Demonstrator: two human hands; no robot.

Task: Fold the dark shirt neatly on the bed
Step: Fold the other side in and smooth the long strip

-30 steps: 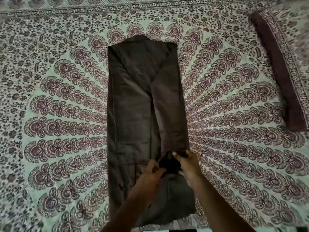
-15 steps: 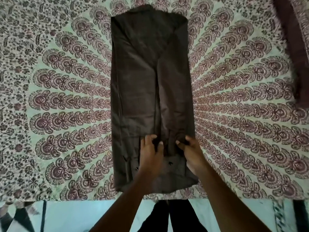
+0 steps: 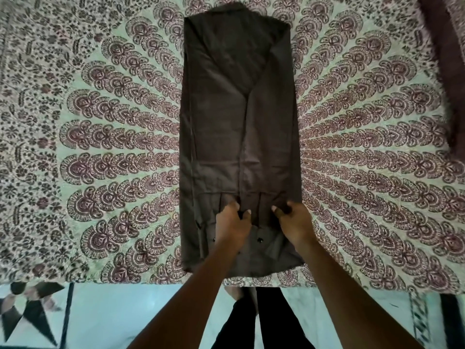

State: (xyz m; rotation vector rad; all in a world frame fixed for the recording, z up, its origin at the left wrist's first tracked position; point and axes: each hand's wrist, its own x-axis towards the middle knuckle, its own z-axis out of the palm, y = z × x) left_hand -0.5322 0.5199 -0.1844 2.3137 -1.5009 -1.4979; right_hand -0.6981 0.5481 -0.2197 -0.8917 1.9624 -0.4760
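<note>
Patterned bedspread [image 3: 100, 147], dark shirt [image 3: 239, 109], pillow [image 3: 445, 71]

We are looking through a single head-worn wide-angle camera, so no second view is sharing the scene. It is pointing steeply down and forward from above the near edge of the maroon-and-pale-green printed bedspread [image 3: 113, 152]. The long dark brown folded shirt [image 3: 226, 109] is running from the centre toward 12 o'clock. Both forearms are entering from 6 o'clock, with the left hand [image 3: 232, 222] and right hand [image 3: 293, 220] sitting close below the lens. The pale tiled floor [image 3: 125, 311] is filling the bottom strip.
</note>
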